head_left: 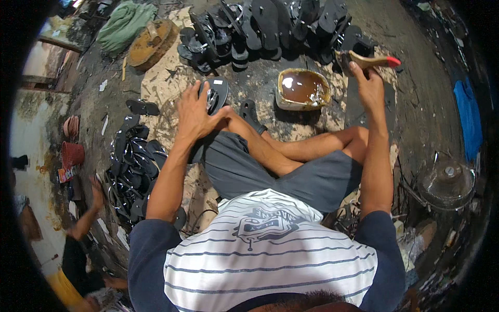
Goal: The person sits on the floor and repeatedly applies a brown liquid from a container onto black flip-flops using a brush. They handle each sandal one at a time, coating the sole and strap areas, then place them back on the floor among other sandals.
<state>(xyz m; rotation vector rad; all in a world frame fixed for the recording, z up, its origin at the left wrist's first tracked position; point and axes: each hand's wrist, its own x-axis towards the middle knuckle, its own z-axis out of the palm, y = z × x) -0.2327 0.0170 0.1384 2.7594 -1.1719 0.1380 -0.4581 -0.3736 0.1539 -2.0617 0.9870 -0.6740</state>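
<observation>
- Left hand point(195, 112), fingers spread, rests over a black flip-flop point(222, 92) showing just right of its fingers; whether it grips or merely steadies, one cannot tell. A loose hold could let the sandal skid.
- Right hand point(368, 86) closes around a wood-handled paintbrush point(373, 61), its bristle end pointing left. If the brush is loaded, drips could spot the row of black flip-flops point(266, 26) ahead and to the left of that hand.
- An open tub point(299, 105) of glossy brown liquid point(301, 88) sits left of the right hand, between both hands; a low sweep or a bump from the crossed legs point(317, 147) could tip it.
- A heap of black flip-flops point(132, 177) lies left of the left hand and nearer the body, where a careless backward swing could scatter it.
</observation>
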